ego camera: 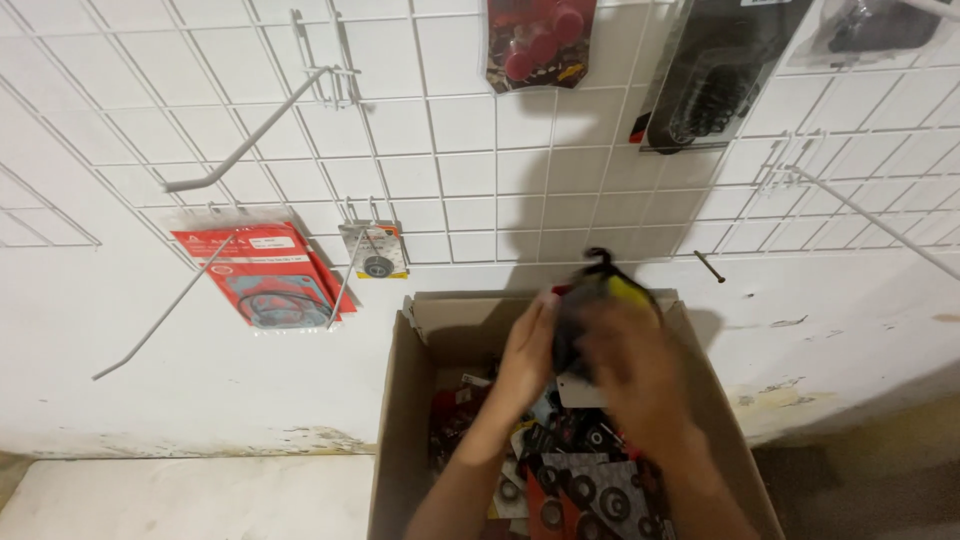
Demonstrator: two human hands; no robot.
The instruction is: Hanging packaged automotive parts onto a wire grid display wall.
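Observation:
Both hands are raised over an open cardboard box and meet on one dark packaged part with a yellow patch and a black hang hook at its top. My left hand grips its left side. My right hand, blurred by motion, covers its front and right side. The box holds several carded packs of black rings and seals on red and grey backing.
A white wire grid panel covers the wall, with long bare hooks. Hung on it are red packs with black rings, a small pack, a red-knob pack and dark packs.

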